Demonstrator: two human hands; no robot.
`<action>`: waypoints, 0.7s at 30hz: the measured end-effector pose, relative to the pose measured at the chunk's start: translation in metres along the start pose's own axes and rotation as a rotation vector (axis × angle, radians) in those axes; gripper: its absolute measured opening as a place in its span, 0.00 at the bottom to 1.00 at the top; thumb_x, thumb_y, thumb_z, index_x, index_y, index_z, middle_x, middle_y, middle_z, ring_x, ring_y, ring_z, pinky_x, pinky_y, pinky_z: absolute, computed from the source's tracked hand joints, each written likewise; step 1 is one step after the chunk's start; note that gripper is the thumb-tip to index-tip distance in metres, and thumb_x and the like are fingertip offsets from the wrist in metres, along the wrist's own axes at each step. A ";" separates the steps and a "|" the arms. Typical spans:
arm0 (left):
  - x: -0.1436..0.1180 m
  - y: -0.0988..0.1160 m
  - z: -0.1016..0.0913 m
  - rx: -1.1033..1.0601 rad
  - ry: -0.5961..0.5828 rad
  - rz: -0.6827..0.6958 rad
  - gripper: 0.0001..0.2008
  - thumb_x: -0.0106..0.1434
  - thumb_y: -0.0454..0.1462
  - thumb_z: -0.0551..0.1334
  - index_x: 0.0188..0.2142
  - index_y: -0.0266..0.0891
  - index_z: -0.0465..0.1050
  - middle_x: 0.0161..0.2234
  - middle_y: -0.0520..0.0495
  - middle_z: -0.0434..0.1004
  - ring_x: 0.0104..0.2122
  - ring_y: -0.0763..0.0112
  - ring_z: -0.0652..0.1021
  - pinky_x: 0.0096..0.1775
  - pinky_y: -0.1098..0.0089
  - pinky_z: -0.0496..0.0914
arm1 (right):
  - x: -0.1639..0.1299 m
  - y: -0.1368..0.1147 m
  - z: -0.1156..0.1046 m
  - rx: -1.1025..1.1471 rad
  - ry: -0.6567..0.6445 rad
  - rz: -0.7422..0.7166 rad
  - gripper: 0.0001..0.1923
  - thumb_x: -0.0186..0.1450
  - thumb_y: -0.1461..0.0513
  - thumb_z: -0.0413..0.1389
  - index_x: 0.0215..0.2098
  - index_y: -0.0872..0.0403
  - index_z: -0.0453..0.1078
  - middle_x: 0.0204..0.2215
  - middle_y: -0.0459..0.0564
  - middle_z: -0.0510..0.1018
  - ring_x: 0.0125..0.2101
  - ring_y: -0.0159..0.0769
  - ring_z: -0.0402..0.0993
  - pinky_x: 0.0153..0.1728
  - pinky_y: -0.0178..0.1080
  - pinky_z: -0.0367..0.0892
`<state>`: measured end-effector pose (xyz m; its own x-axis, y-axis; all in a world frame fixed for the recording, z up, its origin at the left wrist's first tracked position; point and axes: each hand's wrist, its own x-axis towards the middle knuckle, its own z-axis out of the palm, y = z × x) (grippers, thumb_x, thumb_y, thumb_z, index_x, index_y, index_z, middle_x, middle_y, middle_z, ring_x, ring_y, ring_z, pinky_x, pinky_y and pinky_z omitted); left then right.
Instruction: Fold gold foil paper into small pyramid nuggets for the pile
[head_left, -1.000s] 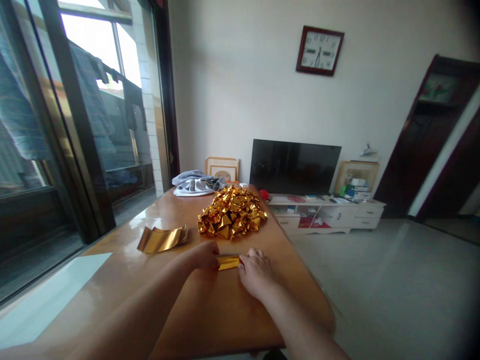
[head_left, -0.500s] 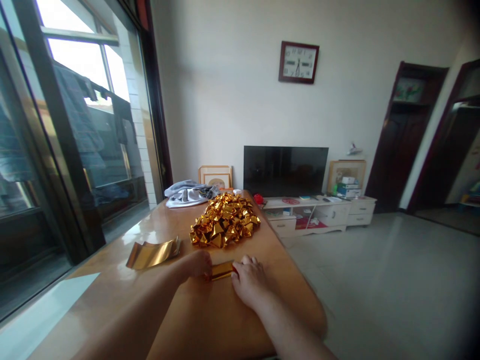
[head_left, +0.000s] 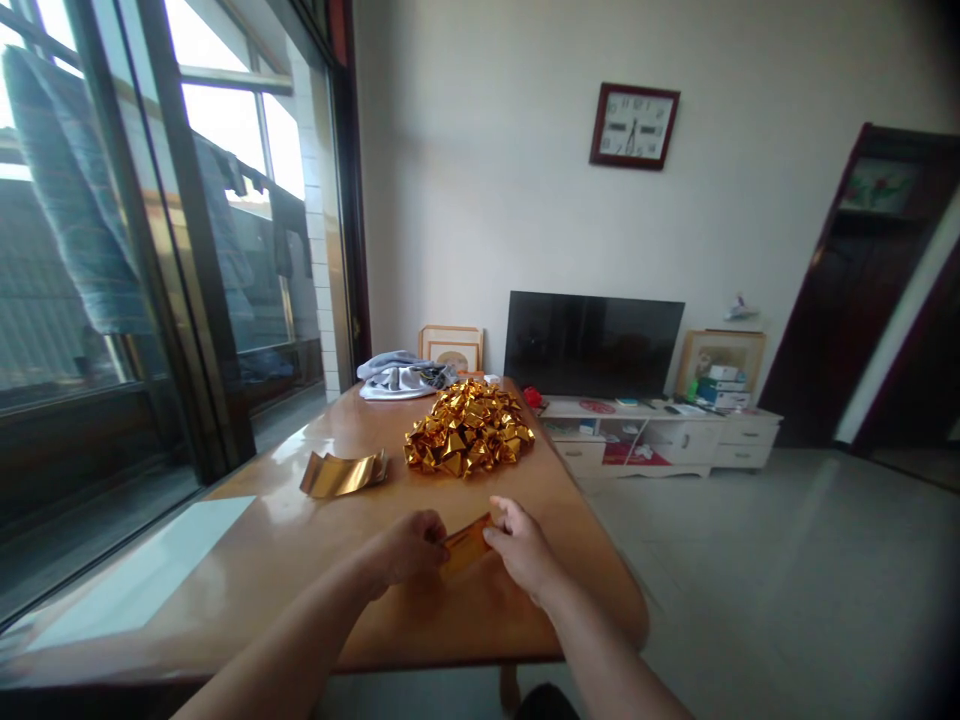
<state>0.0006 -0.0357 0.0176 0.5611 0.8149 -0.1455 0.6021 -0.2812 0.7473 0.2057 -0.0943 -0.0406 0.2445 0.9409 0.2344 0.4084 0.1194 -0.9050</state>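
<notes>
Tabletop [head_left: 450,630]: glossy wood; foil pile [head_left: 469,430] near right edge, cloth [head_left: 405,378] at far-left corner.
Cabinet [head_left: 697,455]: red sheet [head_left: 624,455] inside.
Grip: left hand [head_left: 411,548], right hand [head_left: 521,540] pinching foil strip [head_left: 469,545].

So you've got the foil sheet [head_left: 466,545] between your left fingers [head_left: 431,524] and right fingers [head_left: 504,510], over the near end of the desk [head_left: 472,622]. The folded pile [head_left: 471,430] sits just beyond, with the stack of sheets [head_left: 341,476] left of it and a touch nearer you. Behind the pile, off to the left, there's the cloth bundle [head_left: 405,378]. Glass doors [head_left: 169,240] run along your left. Past the desk, rightward, the TV [head_left: 592,345] is right over the cabinet [head_left: 694,450], with the clock [head_left: 635,126] higher on the wall [head_left: 480,170].
</notes>
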 end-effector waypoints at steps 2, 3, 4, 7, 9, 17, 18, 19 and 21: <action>-0.010 -0.002 0.006 -0.012 0.025 -0.006 0.09 0.51 0.35 0.61 0.34 0.39 0.69 0.29 0.53 0.73 0.30 0.70 0.72 0.28 0.74 0.59 | -0.004 -0.001 0.000 -0.041 -0.027 -0.015 0.28 0.63 0.64 0.51 0.62 0.56 0.60 0.34 0.48 0.78 0.34 0.36 0.76 0.33 0.34 0.69; -0.014 -0.003 0.009 -0.006 0.036 -0.012 0.09 0.52 0.35 0.61 0.35 0.39 0.70 0.29 0.52 0.73 0.30 0.70 0.73 0.28 0.74 0.60 | -0.005 -0.002 0.000 -0.057 -0.040 -0.024 0.28 0.63 0.65 0.51 0.62 0.57 0.61 0.32 0.47 0.78 0.33 0.36 0.76 0.32 0.34 0.69; -0.017 -0.004 0.010 0.005 0.048 -0.019 0.09 0.52 0.34 0.61 0.35 0.39 0.70 0.29 0.52 0.74 0.30 0.70 0.73 0.28 0.74 0.60 | -0.006 -0.003 0.000 -0.068 -0.050 -0.033 0.28 0.62 0.65 0.51 0.61 0.57 0.61 0.31 0.46 0.77 0.32 0.35 0.76 0.32 0.33 0.68; -0.025 -0.003 0.015 0.042 0.088 -0.045 0.11 0.51 0.34 0.62 0.36 0.39 0.71 0.31 0.52 0.76 0.31 0.68 0.74 0.28 0.73 0.61 | -0.008 -0.006 0.001 -0.099 -0.060 -0.047 0.27 0.61 0.66 0.51 0.59 0.58 0.63 0.29 0.45 0.76 0.30 0.34 0.74 0.31 0.33 0.68; -0.027 -0.001 0.017 0.069 0.116 -0.061 0.11 0.51 0.35 0.63 0.36 0.40 0.71 0.32 0.51 0.77 0.33 0.66 0.76 0.30 0.73 0.62 | -0.009 -0.007 0.001 -0.135 -0.049 -0.053 0.26 0.61 0.66 0.51 0.59 0.58 0.64 0.28 0.44 0.76 0.29 0.34 0.74 0.30 0.33 0.68; -0.025 0.001 0.022 0.099 0.170 -0.129 0.13 0.51 0.37 0.66 0.38 0.42 0.72 0.33 0.51 0.79 0.35 0.64 0.77 0.34 0.71 0.64 | -0.039 -0.025 -0.008 -0.448 0.146 -0.220 0.24 0.61 0.66 0.53 0.57 0.54 0.66 0.51 0.56 0.74 0.52 0.44 0.69 0.55 0.45 0.63; -0.024 0.000 0.021 0.091 0.164 -0.135 0.13 0.51 0.37 0.66 0.38 0.41 0.72 0.32 0.51 0.79 0.34 0.65 0.76 0.32 0.71 0.63 | -0.046 -0.029 -0.009 -0.510 0.115 -0.283 0.22 0.62 0.67 0.53 0.55 0.53 0.68 0.50 0.55 0.75 0.52 0.43 0.68 0.55 0.45 0.63; -0.023 0.000 0.021 0.083 0.158 -0.142 0.13 0.51 0.37 0.66 0.38 0.41 0.72 0.31 0.51 0.78 0.33 0.65 0.76 0.31 0.71 0.63 | -0.053 -0.033 -0.009 -0.562 0.069 -0.331 0.21 0.62 0.68 0.52 0.53 0.52 0.69 0.49 0.54 0.75 0.51 0.43 0.68 0.55 0.44 0.63; -0.020 0.000 0.019 0.069 0.144 -0.155 0.13 0.50 0.37 0.66 0.37 0.41 0.72 0.29 0.51 0.77 0.30 0.66 0.75 0.29 0.72 0.62 | -0.068 -0.040 -0.008 -0.651 0.007 -0.391 0.20 0.61 0.68 0.53 0.51 0.52 0.70 0.50 0.54 0.74 0.51 0.44 0.67 0.56 0.44 0.61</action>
<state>0.0006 -0.0616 0.0083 0.3749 0.9137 -0.1571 0.7152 -0.1773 0.6760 0.1803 -0.1654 -0.0173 -0.0201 0.8660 0.4997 0.9025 0.2308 -0.3636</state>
